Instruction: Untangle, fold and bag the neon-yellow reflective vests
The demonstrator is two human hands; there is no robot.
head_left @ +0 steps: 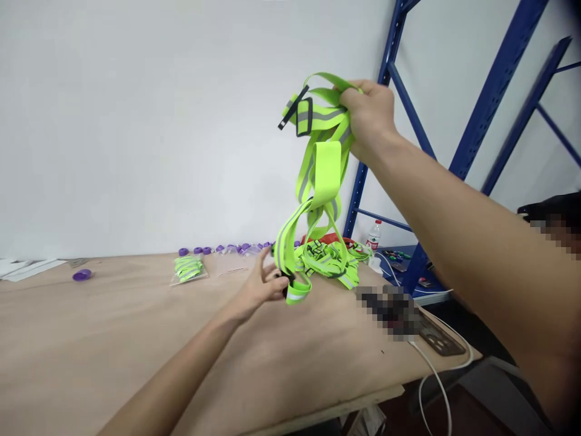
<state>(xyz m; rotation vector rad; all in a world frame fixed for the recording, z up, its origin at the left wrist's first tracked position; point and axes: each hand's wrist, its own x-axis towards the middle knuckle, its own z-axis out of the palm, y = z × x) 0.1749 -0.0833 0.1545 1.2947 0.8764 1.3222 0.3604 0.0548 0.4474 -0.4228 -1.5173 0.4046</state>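
Observation:
My right hand (371, 115) is raised at upper right, closed around the top of a neon yellow-green reflective strap vest (327, 166). The vest hangs in loose loops, with grey reflective stripes and black plastic buckles on its straps. Lower down, my left hand (261, 283) has its thumb and fingers on a black buckle and strap at the vest's bottom end. Behind the hanging loops, a pile of similar neon straps (324, 260) lies on the table (136, 351). The right fingertips are partly hidden by the straps.
A clear bag of folded neon straps (188, 267) lies left of centre. Several purple round pieces line the wall; a purple cup (82, 275) sits farther left. At right are a water bottle (374, 235), a phone case (440, 336), white cables and a blue rack (472, 127). Another person is partly visible.

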